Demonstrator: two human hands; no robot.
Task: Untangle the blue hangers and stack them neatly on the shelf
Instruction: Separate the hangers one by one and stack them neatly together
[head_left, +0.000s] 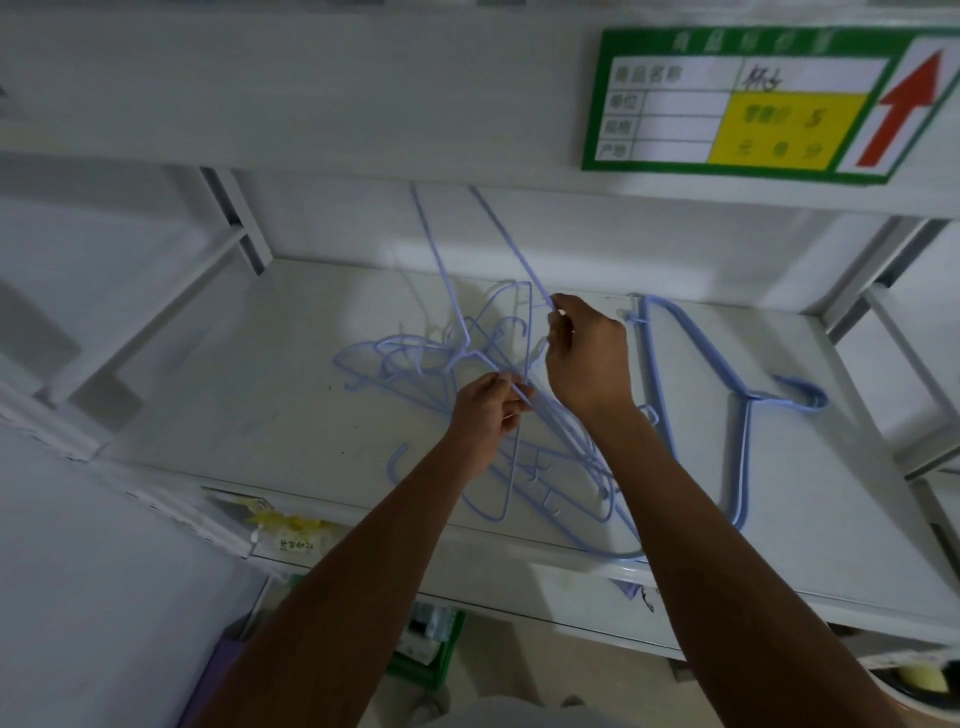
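A tangle of thin blue wire hangers (415, 358) lies in the middle of the white shelf (249, 395). My left hand (485, 421) pinches a wire of the tangle at its near side. My right hand (584, 353) pinches the end of a long blue wire that rises steeply toward the back of the shelf; a second wire rises beside it. More tangled hangers (550, 499) lie under my forearms near the front edge. To the right, a separate blue hanger (737, 410) lies flat on the shelf, hook pointing right.
An upper shelf's front edge carries a green, yellow and white price label (753, 104) with a red arrow. White shelf uprights (234, 218) stand at the back left and right. A small yellow label (291, 530) is clipped to the shelf's front edge.
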